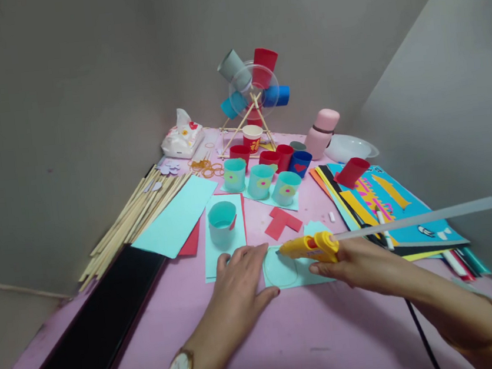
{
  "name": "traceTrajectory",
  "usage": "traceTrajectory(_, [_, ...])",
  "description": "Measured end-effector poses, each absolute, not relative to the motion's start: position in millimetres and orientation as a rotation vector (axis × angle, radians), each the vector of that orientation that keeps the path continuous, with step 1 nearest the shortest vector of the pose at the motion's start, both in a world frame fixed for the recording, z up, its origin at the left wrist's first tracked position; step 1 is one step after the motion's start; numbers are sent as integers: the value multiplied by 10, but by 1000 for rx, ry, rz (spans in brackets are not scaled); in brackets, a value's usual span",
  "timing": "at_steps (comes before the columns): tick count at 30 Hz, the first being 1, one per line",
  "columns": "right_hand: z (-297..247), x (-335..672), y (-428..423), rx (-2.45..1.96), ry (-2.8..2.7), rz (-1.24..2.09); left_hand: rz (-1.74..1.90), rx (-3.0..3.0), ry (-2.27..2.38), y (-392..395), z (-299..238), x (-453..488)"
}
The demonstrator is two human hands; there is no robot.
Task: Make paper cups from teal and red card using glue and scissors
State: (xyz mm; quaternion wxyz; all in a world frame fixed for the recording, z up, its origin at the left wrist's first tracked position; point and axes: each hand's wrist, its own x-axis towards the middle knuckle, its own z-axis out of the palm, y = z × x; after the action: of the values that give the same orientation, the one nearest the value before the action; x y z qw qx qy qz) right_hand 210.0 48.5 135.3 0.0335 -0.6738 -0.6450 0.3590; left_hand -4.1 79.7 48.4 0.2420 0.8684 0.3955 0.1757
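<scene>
My right hand is closed around a yellow glue gun with a long glue stick poking out its back. The nozzle points left at a circle drawn on a light teal paper piece on the pink table. My left hand lies flat with fingers spread, pressing on the paper's left edge. A gold watch is on the left wrist, a gold bangle on the right. Just beyond, a teal paper cylinder stands on a teal sheet.
Three teal cups, red and blue cups, red paper pieces, a paper-cup wheel model, bamboo sticks, rubber bands, a tissue pack, a pink flask, a white bowl, stacked coloured sheets and a black panel surround me.
</scene>
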Motion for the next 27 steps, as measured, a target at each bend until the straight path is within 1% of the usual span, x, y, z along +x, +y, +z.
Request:
traceTrajectory(10, [1345, 1993, 498, -2039, -2097, 1075, 485, 2368, 1084, 793, 525, -41])
traceTrajectory(15, [1365, 1962, 473, -1855, -2206, 989, 482, 2372, 1079, 786, 520, -44])
traceTrajectory(21, [1370, 1955, 402, -1746, -2285, 958, 478, 2371, 1075, 797, 518, -45])
traceTrajectory(24, [1379, 1950, 343, -1784, -2312, 954, 483, 2375, 1075, 799, 504, -48])
traceTrajectory(27, [1394, 1969, 280, -1920, -2308, 942, 489, 2384, 1073, 793, 492, -51])
